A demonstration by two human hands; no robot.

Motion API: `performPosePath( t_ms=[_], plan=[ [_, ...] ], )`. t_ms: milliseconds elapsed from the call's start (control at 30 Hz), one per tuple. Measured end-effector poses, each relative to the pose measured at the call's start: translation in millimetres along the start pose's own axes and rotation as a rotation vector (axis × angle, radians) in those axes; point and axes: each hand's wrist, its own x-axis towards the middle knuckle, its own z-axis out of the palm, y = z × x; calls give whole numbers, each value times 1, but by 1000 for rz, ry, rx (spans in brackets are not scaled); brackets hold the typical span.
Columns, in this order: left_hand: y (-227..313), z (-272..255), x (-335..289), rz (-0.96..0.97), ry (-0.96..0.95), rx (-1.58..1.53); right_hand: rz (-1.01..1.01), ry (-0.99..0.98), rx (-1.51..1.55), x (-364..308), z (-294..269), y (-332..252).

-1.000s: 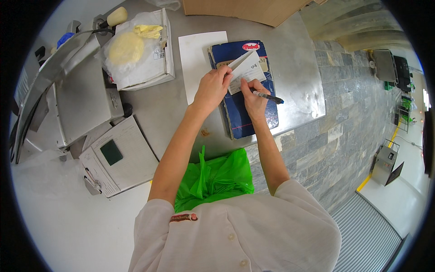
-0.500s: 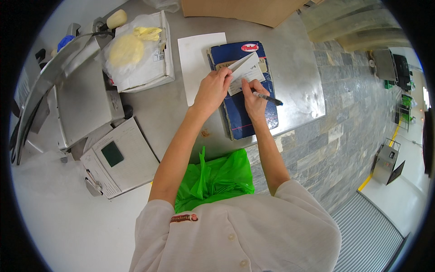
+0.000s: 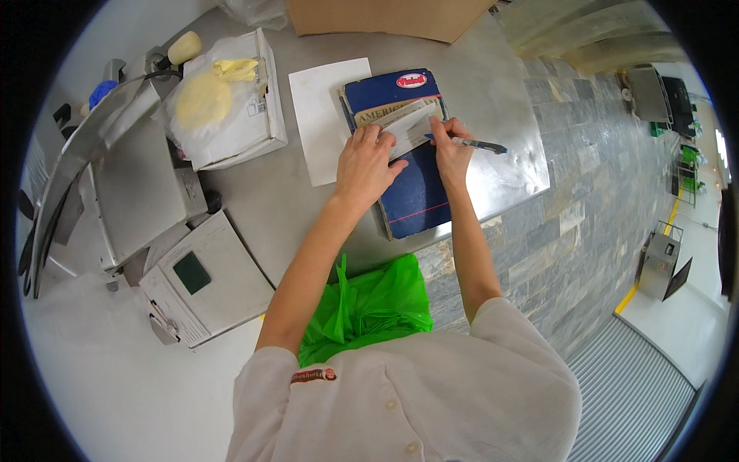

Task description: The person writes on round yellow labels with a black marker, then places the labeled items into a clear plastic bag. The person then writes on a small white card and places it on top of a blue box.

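Note:
A dark blue hardcover record book (image 3: 416, 192) with worn edges lies closed on the metal table. On its upper half are small white paper slips (image 3: 413, 129), one of them raised and folded over. My left hand (image 3: 365, 163) curls its fingers at the slips' left edge, with the thumb resting low over the book. At the right edge, my right hand (image 3: 453, 151) pinches the raised slip's corner between thumb and fingers. That same hand also holds a pen (image 3: 481, 144), which points out to the right. Part of the slips is hidden behind my fingers.
A white sheet (image 3: 314, 123) lies partly under the book. To the left stand a white box (image 3: 271, 100) with plastic-wrapped yellow material, a metal machine (image 3: 135, 192) and a clipboard (image 3: 219, 269). A cardboard box (image 3: 377, 19) is at the far edge; a green bag (image 3: 377, 300) hangs near my body.
My right hand has moved right and tilted the pen flatter. The left hand has slid down and left, its thumb now apart. The raised slip has folded over lower.

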Motion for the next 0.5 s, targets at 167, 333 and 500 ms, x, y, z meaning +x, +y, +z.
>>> performPosePath(
  t_ms=[167, 333, 500],
  plan=[
    [-1, 2, 0, -12, -13, 15, -65, -56, -74, -1, 3, 2],
    [-2, 3, 0, -8, -14, 11, 9, -37, -50, -2, 1, 4],
    [-2, 1, 0, -10, -10, -5, -66, -40, -91, -2, 3, 7]
  ],
)
